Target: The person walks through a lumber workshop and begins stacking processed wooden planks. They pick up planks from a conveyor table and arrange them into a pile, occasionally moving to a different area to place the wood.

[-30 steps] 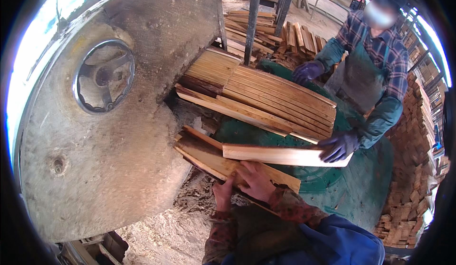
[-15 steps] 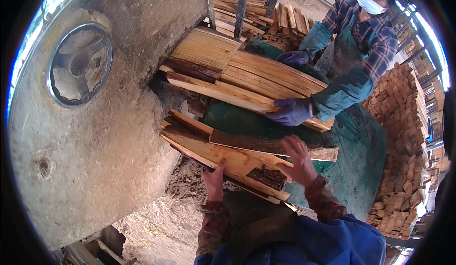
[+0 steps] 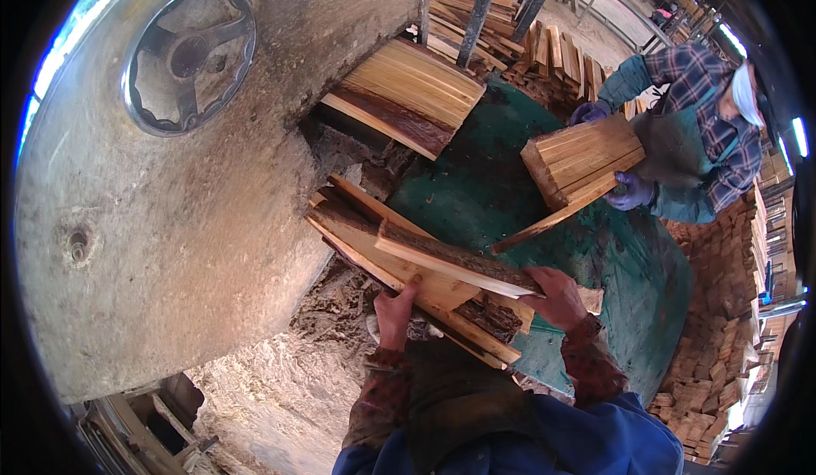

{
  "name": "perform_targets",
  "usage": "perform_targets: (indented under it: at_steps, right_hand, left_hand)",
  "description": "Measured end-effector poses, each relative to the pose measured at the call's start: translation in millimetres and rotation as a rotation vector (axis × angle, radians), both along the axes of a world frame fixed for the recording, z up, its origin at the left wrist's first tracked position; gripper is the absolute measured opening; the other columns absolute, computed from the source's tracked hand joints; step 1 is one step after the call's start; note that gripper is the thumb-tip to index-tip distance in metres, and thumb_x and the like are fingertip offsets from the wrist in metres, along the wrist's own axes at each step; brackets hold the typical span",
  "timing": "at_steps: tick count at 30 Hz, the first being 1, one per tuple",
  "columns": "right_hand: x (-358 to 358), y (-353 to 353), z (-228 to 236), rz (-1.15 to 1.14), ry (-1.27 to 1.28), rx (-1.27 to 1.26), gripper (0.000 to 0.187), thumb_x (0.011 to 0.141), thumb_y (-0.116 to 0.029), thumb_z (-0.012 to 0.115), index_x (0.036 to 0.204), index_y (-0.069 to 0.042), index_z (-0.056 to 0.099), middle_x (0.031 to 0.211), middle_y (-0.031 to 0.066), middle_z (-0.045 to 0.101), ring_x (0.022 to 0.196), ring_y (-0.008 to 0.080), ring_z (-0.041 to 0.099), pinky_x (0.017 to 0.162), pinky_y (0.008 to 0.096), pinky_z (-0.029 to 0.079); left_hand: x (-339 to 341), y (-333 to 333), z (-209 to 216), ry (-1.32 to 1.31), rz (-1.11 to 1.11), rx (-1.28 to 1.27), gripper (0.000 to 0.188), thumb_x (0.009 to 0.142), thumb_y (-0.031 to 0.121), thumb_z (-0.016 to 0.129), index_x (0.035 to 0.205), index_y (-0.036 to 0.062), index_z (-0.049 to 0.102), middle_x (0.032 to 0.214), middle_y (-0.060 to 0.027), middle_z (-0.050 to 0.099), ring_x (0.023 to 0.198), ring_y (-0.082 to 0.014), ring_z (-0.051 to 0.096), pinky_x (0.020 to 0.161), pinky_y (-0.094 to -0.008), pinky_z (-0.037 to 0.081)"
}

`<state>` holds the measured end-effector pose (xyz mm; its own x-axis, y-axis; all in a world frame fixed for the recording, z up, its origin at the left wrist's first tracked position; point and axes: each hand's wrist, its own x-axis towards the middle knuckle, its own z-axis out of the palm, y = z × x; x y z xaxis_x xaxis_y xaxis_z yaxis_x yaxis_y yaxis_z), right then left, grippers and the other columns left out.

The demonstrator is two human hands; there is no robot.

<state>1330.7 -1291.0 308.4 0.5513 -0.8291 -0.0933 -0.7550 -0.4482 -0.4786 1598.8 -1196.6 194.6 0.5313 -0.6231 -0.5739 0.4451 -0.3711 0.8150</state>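
Observation:
Bark-edged wooden boards (image 3: 357,230) lie in a loose stack in front of me, their far ends toward the machine. My left hand (image 3: 394,312) is closed on the near edge of this stack, thumb on top. My right hand (image 3: 557,298) grips the right end of a narrow bark-edged board (image 3: 455,258), which lies slantwise over the stack with its pale sawn edge toward me. Part of the stack's right end is a rough dark bark patch (image 3: 497,320). The fingers under the boards are hidden.
Left stands a large worn metal panel with a handwheel (image 3: 189,56). A block of boards (image 3: 404,92) rests beside it on the green table (image 3: 476,164). Opposite, a co-worker in purple gloves holds a board bundle (image 3: 586,159). Stacked wood (image 3: 722,322) lines the right.
My right hand has closed on the narrow board's end and shifted it toward me. The co-worker has lifted a bundle off the table to the right. The view has shifted slightly.

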Motion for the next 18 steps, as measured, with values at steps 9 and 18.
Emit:
perform_targets:
  at_steps: [9, 18]
  right_hand:
    - [77.5, -29.6, 34.6, 0.246, 0.058, 0.254, 0.054, 0.077, -0.038, 0.071, 0.114, -0.001, 0.058, 0.094, 0.0239, 0.062, 0.090, 0.0410, 0.060, 0.076, 0.0468, 0.047]
    - [134.8, -62.6, -7.4, 0.331, -0.273, 0.396, 0.051, 0.083, -0.039, 0.070, 0.107, 0.004, 0.058, 0.086, 0.0241, 0.063, 0.080, 0.0300, 0.066, 0.068, 0.0386, 0.049]
  left_hand:
    - [0.9, 0.7, -8.1, -0.065, -0.018, -0.022, 0.056, 0.072, 0.036, 0.081, 0.098, -0.0110, 0.067, 0.090, -0.0091, 0.069, 0.081, -0.0122, 0.061, 0.075, -0.0274, 0.050]
    - [0.7, 1.2, 0.0, -0.012, 0.013, -0.096, 0.047, 0.074, 0.029, 0.081, 0.098, -0.0100, 0.068, 0.090, -0.0079, 0.069, 0.079, -0.0113, 0.061, 0.074, -0.0265, 0.050]
